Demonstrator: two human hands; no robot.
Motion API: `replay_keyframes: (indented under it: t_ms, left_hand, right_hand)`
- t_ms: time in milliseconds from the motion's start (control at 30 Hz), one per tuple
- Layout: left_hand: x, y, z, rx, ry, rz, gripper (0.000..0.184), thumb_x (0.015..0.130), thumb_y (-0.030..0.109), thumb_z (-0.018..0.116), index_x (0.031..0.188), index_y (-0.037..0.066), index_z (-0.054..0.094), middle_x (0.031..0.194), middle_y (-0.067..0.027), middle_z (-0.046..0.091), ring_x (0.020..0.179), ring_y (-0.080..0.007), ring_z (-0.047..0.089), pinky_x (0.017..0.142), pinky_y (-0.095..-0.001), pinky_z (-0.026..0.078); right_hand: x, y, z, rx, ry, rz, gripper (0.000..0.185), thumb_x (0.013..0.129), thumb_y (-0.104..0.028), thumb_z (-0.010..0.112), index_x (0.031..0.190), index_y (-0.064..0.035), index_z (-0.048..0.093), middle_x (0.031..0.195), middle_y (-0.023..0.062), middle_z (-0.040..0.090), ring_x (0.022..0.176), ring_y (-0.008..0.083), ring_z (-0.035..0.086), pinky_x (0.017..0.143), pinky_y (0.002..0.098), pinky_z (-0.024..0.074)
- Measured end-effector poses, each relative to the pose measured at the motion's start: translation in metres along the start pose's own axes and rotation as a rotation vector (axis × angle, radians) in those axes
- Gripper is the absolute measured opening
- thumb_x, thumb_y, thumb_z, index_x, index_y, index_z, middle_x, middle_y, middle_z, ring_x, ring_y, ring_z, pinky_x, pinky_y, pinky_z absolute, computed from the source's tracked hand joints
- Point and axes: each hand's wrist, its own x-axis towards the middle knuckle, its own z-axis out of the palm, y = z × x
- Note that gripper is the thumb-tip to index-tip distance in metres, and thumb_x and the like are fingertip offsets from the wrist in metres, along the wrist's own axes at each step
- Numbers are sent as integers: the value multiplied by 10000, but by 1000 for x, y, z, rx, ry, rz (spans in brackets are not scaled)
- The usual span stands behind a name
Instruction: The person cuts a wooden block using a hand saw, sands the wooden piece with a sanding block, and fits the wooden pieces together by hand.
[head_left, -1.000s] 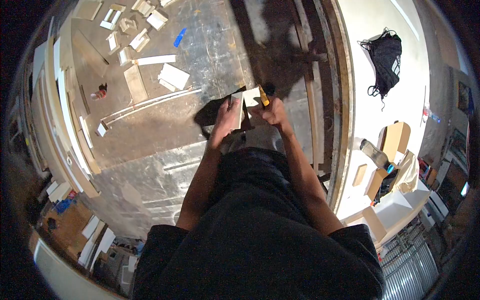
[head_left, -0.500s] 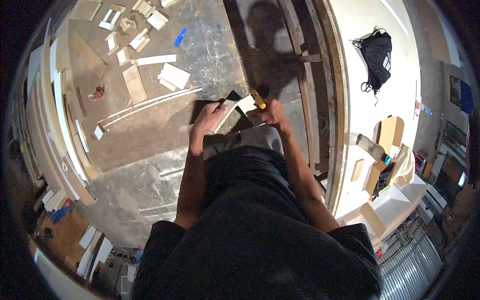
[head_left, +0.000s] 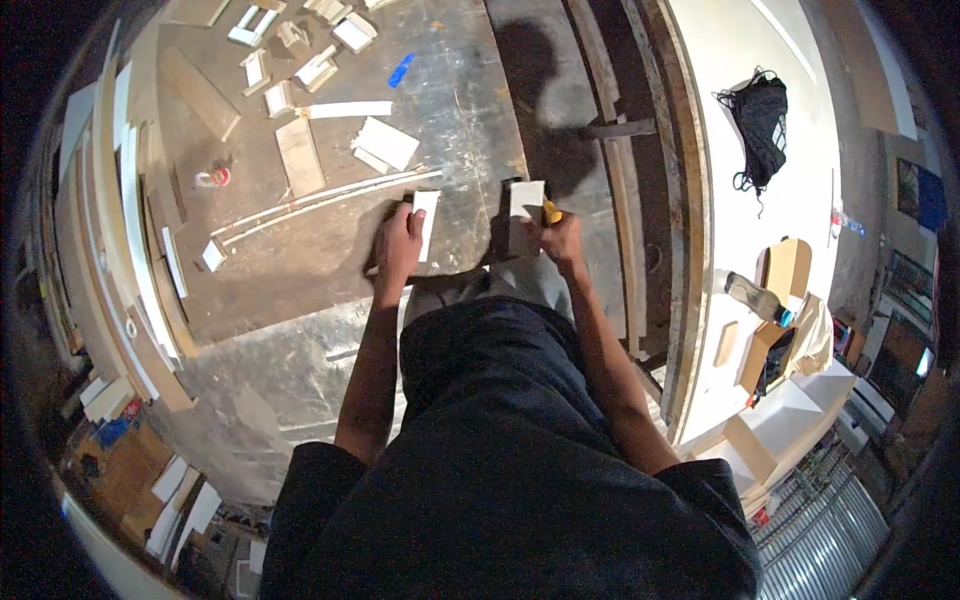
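Note:
My left hand (head_left: 398,246) is closed on a narrow white board piece (head_left: 426,222), with the thumb along its face. To the right, my right hand (head_left: 560,243) grips a small yellow tool (head_left: 551,211); its exact kind is not clear. The same hand also holds a second white board piece (head_left: 527,200), whose lower part lies in shadow. A gap separates the two pieces, and both are over the near part of the worktop (head_left: 470,130).
Several small wooden assemblies (head_left: 316,70) and loose boards (head_left: 300,158) lie at the upper left, near a blue strip (head_left: 401,70). Long white strips (head_left: 330,203) lie left of my hands. On the right, a white surface (head_left: 740,230) holds a black cloth item (head_left: 760,125) and a bottle (head_left: 757,298).
The two white pieces were close together between my hands and are now apart. My left hand has turned its piece upright in view. The whole scene has shifted slightly right.

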Motion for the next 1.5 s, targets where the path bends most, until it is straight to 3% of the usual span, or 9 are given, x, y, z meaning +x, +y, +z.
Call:
replay_keyframes:
  t_ms: [267, 433, 667, 833, 1000, 1067, 1167, 1333, 1500]
  left_hand:
    - [7, 25, -20, 300, 7, 46, 619, 701, 405, 822, 1180, 100, 577, 1160, -183, 611, 993, -389, 645, 808, -490, 529]
    - [17, 5, 9, 288, 54, 103, 579, 681, 350, 834, 1141, 87, 600, 1026, -162, 636, 904, -376, 654, 772, -464, 537]
    - [5, 17, -11, -716, -203, -67, 274, 805, 102, 785, 1005, 18, 617, 814, -16, 619, 746, -117, 592, 702, -281, 496]
    - [-11, 43, -38, -984, -352, -195, 396, 811, 31, 783, 1094, 38, 505, 897, -66, 685, 762, -77, 626, 635, -261, 501]
    - [-25, 55, -35, -938, -267, -108, 480, 813, 38, 791, 1157, 51, 457, 929, -95, 704, 791, -92, 654, 635, -261, 515]
    - [-26, 58, -30, -914, -246, -86, 439, 832, 85, 778, 1143, 32, 474, 950, -97, 702, 790, -129, 663, 667, -293, 532]
    - [-26, 38, 13, -605, -184, 69, 404, 848, 136, 756, 1123, 5, 490, 946, -99, 702, 784, -179, 667, 710, -335, 544]
    - [-30, 86, 46, -309, -287, 123, 533, 832, 250, 710, 1205, -17, 438, 980, -263, 680, 924, -446, 670, 796, -505, 536]
    - [-31, 102, 82, -182, -188, 266, 594, 834, 260, 685, 1271, -27, 402, 1124, -324, 615, 1013, -478, 620, 862, -538, 499]
  right_hand:
    - [-3, 21, 23, 32, 11, 172, 313, 778, -227, 804, 920, 41, 726, 715, 74, 695, 623, 123, 640, 567, 335, 513]
    - [3, 19, 23, -311, 123, 58, 360, 743, -303, 847, 887, 10, 745, 678, 108, 703, 639, 167, 696, 584, 359, 536]
    - [0, 4, 20, -469, 91, 211, 398, 735, -317, 871, 902, 24, 750, 708, 105, 718, 661, 163, 713, 593, 366, 558]
    - [-6, 10, 8, 176, -90, 178, 328, 743, -218, 881, 867, 51, 742, 686, 70, 686, 627, 99, 641, 531, 292, 525]
    - [7, 37, 13, -267, -37, 115, 423, 709, -305, 901, 865, 53, 737, 707, 69, 699, 611, 113, 642, 552, 329, 529]
    - [13, 50, 19, -446, 78, 110, 517, 725, -435, 846, 840, 53, 717, 777, 257, 699, 720, 370, 713, 664, 442, 548]
    - [10, 44, 19, -543, 164, 0, 485, 711, -400, 857, 769, 50, 687, 749, 233, 698, 716, 390, 705, 654, 473, 534]
    - [10, 60, 23, -319, 195, -20, 448, 682, -356, 870, 735, 43, 674, 718, 213, 692, 680, 365, 701, 632, 469, 524]
    - [15, 66, 14, -195, -39, 24, 280, 813, -229, 811, 844, 37, 732, 755, 82, 717, 644, 125, 671, 575, 325, 531]
